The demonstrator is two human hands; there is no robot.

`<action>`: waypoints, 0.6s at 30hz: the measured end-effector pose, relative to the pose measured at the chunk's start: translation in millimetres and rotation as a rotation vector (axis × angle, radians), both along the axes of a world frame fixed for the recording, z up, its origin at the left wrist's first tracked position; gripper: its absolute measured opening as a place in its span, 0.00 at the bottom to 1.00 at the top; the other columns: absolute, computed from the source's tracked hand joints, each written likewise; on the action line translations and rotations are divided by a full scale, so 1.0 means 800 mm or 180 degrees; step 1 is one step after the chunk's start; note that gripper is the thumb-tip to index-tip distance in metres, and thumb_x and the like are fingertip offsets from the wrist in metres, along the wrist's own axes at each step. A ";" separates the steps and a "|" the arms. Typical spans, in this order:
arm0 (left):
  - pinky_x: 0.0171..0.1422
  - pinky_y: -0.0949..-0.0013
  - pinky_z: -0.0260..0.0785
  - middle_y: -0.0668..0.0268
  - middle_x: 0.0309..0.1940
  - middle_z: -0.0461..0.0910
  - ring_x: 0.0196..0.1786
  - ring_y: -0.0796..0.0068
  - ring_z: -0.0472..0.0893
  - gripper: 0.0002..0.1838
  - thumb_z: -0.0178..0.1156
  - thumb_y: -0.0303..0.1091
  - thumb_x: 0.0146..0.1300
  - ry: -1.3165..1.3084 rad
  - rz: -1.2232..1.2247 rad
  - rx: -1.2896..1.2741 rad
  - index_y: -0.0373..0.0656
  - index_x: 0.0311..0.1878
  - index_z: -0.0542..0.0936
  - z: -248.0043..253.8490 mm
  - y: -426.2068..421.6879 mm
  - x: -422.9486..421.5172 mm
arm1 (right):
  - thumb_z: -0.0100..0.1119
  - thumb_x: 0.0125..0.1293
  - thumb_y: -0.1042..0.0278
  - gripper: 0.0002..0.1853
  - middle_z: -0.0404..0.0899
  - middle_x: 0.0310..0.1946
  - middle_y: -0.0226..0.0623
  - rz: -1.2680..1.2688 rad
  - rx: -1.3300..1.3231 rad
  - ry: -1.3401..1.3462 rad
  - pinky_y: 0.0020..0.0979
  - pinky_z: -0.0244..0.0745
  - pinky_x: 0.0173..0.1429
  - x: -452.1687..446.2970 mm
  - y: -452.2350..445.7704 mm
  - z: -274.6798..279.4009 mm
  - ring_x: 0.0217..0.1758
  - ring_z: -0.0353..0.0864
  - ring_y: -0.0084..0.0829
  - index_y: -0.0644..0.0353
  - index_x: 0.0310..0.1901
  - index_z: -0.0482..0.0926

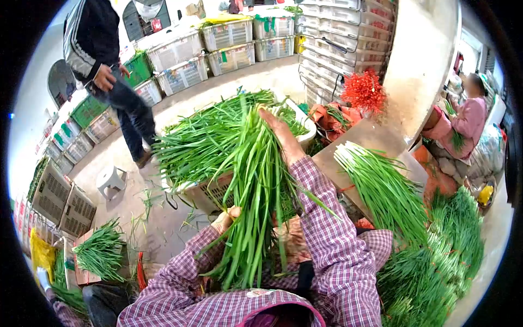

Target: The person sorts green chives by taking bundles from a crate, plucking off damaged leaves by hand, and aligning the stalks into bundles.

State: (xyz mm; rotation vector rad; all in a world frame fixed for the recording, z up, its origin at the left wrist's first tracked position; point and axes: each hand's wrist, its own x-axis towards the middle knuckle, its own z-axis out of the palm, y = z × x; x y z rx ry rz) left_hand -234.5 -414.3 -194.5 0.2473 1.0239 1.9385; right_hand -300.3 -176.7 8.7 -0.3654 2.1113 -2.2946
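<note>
My right hand [272, 121] is raised over the crate, wrapped round the pale stem end of a bunch of garlic chives [253, 163]. The long green leaves hang down from it towards my lap. Lower down, my left hand [226, 219] is closed at the left edge of the same bunch, its fingers partly behind leaves. Behind the bunch stands a white plastic crate [308, 124], heaped with loose chives [193, 131]. To my right, a separate pile of chives [381, 185] lies on a board [329, 163], white ends pointing away from me.
Tied chive bunches [436, 267] cover the floor at the right. Red ties [364, 92] hang beside stacked crates [343, 43]. A standing person [106, 71] is at the left near a white stool [111, 181]. Another person [468, 122] sits at the right holding greens.
</note>
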 end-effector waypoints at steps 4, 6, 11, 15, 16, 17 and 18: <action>0.63 0.50 0.73 0.55 0.53 0.77 0.54 0.58 0.79 0.20 0.73 0.51 0.49 -0.0486 0.0588 0.1148 0.50 0.35 0.75 0.029 0.020 0.014 | 0.37 0.55 0.16 0.58 0.33 0.77 0.44 0.0037 0.0550 -0.0923 0.49 0.29 0.78 0.020 -0.017 -0.020 0.80 0.31 0.41 0.53 0.75 0.36; 0.63 0.52 0.74 0.58 0.52 0.78 0.52 0.63 0.79 0.21 0.71 0.52 0.49 -0.0860 0.1219 0.0726 0.54 0.26 0.69 0.006 0.020 -0.001 | 0.41 0.55 0.17 0.61 0.32 0.76 0.49 0.0241 0.0470 -0.1406 0.49 0.31 0.78 0.042 -0.023 -0.067 0.80 0.32 0.44 0.57 0.75 0.33; 0.63 0.55 0.73 0.54 0.65 0.68 0.62 0.60 0.73 0.41 0.59 0.59 0.62 -0.0723 0.1640 0.0410 0.43 0.70 0.62 -0.083 0.030 -0.027 | 0.54 0.54 0.24 0.64 0.59 0.63 0.64 0.0367 0.1932 -0.0578 0.47 0.65 0.64 0.123 -0.048 -0.185 0.62 0.67 0.50 0.72 0.72 0.35; 0.72 0.45 0.61 0.48 0.68 0.62 0.68 0.50 0.66 0.54 0.64 0.68 0.49 -0.1039 0.1138 0.0426 0.43 0.71 0.58 -0.027 0.024 -0.013 | 0.55 0.61 0.33 0.58 0.80 0.35 0.59 0.0325 0.3499 -0.0978 0.42 0.81 0.29 0.148 -0.071 -0.164 0.27 0.83 0.47 0.71 0.71 0.33; 0.72 0.45 0.61 0.48 0.68 0.62 0.68 0.50 0.66 0.54 0.64 0.68 0.49 -0.1056 0.1135 0.0420 0.43 0.71 0.58 -0.031 0.022 -0.014 | 0.54 0.62 0.33 0.58 0.80 0.30 0.56 0.0415 0.3749 -0.1061 0.41 0.79 0.27 0.149 -0.080 -0.150 0.25 0.82 0.45 0.73 0.71 0.34; 0.71 0.45 0.61 0.48 0.68 0.61 0.69 0.49 0.65 0.53 0.65 0.66 0.50 -0.0710 0.0833 0.0470 0.43 0.71 0.58 -0.034 0.019 -0.015 | 0.54 0.63 0.35 0.57 0.79 0.27 0.53 0.0407 0.3870 -0.1020 0.41 0.77 0.24 0.148 -0.091 -0.161 0.23 0.80 0.44 0.75 0.70 0.35; 0.71 0.46 0.62 0.47 0.69 0.60 0.69 0.49 0.64 0.52 0.67 0.63 0.51 -0.0363 0.0533 0.0520 0.43 0.72 0.58 -0.027 0.019 -0.015 | 0.55 0.63 0.37 0.55 0.78 0.24 0.50 0.0400 0.3991 -0.0975 0.40 0.75 0.22 0.148 -0.103 -0.171 0.21 0.79 0.42 0.77 0.70 0.36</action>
